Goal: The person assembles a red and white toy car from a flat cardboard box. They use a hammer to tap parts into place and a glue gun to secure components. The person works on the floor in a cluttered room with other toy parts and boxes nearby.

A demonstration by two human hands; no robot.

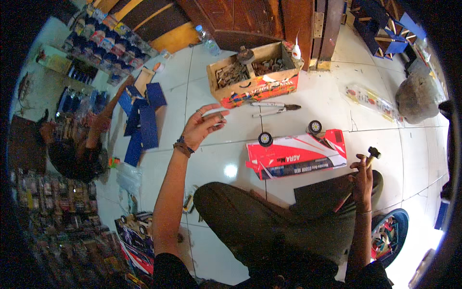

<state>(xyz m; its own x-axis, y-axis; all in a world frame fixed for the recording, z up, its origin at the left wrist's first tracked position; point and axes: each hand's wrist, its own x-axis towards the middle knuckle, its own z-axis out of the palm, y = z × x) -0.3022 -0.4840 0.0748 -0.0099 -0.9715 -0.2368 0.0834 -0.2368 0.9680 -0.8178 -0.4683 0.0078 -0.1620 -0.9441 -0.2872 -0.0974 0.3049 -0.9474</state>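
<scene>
My left hand [199, 129] is raised over the floor, with beaded bands at the wrist. Its thumb and fingertips pinch a small piece, too small to name. In my right hand [362, 181], beside my right knee, is a small hammer [374, 152] with a dark head pointing up. Between the hands a red, white and black toy bus [297, 153] lies on its side on the tiles. Two black wheels [265, 139] stick out along its far edge. Just beyond the bus rests a pair of pliers [276, 107] with white handles.
A wooden box [260, 86] of small scraps stands at the back, with a white glue bottle [296, 51] at its corner. Blue panels [144, 120] lie left, near another person [77, 149]. A tub [403, 231] of scraps sits right, a water bottle [208, 41] far back.
</scene>
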